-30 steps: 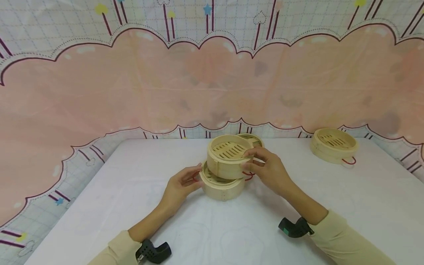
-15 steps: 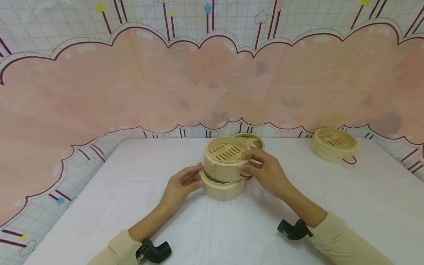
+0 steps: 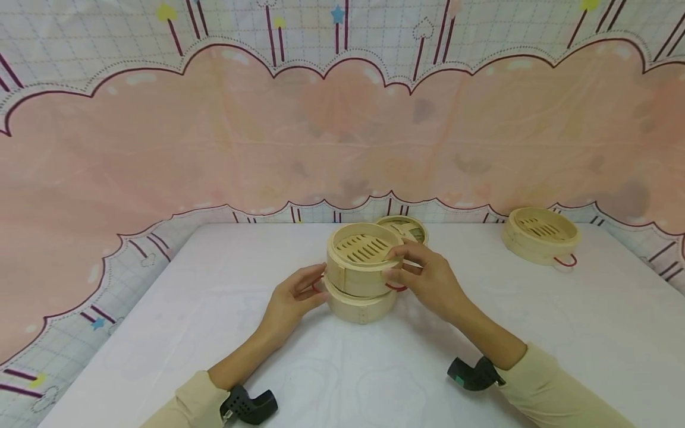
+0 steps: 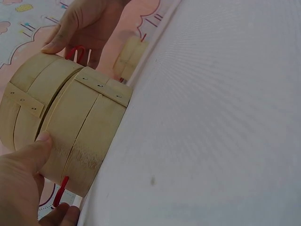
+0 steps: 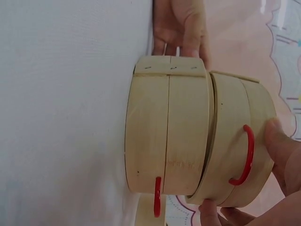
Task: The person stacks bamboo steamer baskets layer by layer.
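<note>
Near the middle of the table, a lower bamboo steamer basket (image 3: 361, 310) stands on the white cloth. An upper bamboo steamer basket (image 3: 354, 278) with a slatted base sits over it, slightly tilted; a narrow gap shows between the two in the right wrist view. My right hand (image 3: 432, 274) grips the upper basket's right side, thumb on the outer wall and fingers at the rim, by a red handle (image 5: 249, 155). At the lower basket's left side, my left hand (image 3: 291, 302) holds the wall by its red handle (image 4: 61, 190), thumb pressed near the seam.
Behind the stacked baskets lies a round bamboo piece (image 3: 416, 230) with crossed strips, partly hidden. Another steamer basket (image 3: 540, 245) with a red handle stands at the far right back. A patterned cloth (image 3: 299, 137) hangs behind the table (image 3: 176, 321).
My right hand has moved the upper basket a little left and down, so it now covers most of the lower basket's top. The left hand has stayed in place.
</note>
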Available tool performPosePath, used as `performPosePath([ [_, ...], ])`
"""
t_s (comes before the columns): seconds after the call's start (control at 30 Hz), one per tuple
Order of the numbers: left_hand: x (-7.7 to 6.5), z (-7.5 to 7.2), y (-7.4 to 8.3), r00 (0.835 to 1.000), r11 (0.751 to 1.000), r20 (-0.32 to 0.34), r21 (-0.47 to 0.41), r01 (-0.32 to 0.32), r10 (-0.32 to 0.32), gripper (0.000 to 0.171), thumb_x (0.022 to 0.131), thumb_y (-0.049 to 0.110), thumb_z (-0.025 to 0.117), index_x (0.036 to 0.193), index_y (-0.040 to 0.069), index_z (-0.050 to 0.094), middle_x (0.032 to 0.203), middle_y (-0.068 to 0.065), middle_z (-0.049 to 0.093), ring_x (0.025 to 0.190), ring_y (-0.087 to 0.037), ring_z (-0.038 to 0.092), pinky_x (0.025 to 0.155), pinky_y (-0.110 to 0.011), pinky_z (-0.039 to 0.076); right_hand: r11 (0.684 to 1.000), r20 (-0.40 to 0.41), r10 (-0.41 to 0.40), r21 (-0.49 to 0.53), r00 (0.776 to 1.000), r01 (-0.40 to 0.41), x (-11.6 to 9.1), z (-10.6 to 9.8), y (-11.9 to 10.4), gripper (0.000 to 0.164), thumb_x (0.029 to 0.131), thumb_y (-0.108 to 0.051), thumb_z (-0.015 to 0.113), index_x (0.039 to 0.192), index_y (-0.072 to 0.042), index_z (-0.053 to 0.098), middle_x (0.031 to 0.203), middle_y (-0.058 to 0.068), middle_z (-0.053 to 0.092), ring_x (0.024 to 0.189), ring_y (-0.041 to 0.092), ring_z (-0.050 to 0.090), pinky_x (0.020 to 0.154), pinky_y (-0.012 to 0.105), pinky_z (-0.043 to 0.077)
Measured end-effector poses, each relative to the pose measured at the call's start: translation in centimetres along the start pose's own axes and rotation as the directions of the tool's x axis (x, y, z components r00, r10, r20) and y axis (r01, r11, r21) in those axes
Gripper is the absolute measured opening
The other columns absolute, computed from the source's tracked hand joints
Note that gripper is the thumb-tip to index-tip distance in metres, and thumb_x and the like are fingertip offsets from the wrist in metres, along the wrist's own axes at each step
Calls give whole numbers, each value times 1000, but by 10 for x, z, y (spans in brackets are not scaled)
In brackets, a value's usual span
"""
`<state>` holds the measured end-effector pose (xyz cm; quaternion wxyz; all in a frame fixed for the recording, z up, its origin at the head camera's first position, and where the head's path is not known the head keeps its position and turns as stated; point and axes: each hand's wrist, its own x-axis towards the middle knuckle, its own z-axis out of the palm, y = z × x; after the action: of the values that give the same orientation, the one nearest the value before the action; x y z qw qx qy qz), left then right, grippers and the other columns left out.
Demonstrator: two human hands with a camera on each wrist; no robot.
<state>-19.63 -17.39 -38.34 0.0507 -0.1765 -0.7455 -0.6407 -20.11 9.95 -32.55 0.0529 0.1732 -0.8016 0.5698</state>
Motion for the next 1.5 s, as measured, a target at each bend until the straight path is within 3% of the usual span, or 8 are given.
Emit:
performPosePath([
  [0.63, -1, 0, -4, 1000, 999, 18, -29, -19, 19, 61, 82, 6, 74, 138, 16, 51, 139, -5, 50, 125, -22, 49, 97, -36, 45, 1000, -3, 17, 3, 1000, -17, -3, 5, 0, 27, 81, -15, 78, 104, -6, 67, 145, 15, 40, 125, 32, 48, 90, 30, 48],
  [1.0, 0, -1, -2, 998, 996, 34, 62, -58, 56, 73, 81, 7, 76, 144, 22, 43, 140, -6, 50, 126, -26, 48, 100, -44, 41, 1000, -10, 6, 10, 1000, -6, -3, 4, -2, 27, 80, -13, 78, 104, -5, 68, 144, 16, 41, 130, 31, 43, 88, 28, 48],
  [1.3, -1, 1, 2, 995, 993, 38, 72, -94, 91, 82, 79, 2, 76, 147, 23, 36, 140, -10, 49, 122, -28, 51, 99, -47, 42, 1000, -10, -4, 10, 1000, 4, -3, 3, -1, 27, 80, -13, 78, 104, -4, 68, 144, 17, 40, 128, 32, 44, 87, 28, 49],
  [1.5, -1, 0, -2, 995, 990, 34, 102, -94, 91, 84, 79, 5, 77, 148, 30, 34, 139, -9, 49, 122, -28, 51, 98, -46, 43, 1000, 6, -22, 4, 1000, 22, -3, 6, 0, 24, 79, -13, 79, 100, -7, 68, 145, 18, 39, 127, 34, 46, 85, 30, 51],
])
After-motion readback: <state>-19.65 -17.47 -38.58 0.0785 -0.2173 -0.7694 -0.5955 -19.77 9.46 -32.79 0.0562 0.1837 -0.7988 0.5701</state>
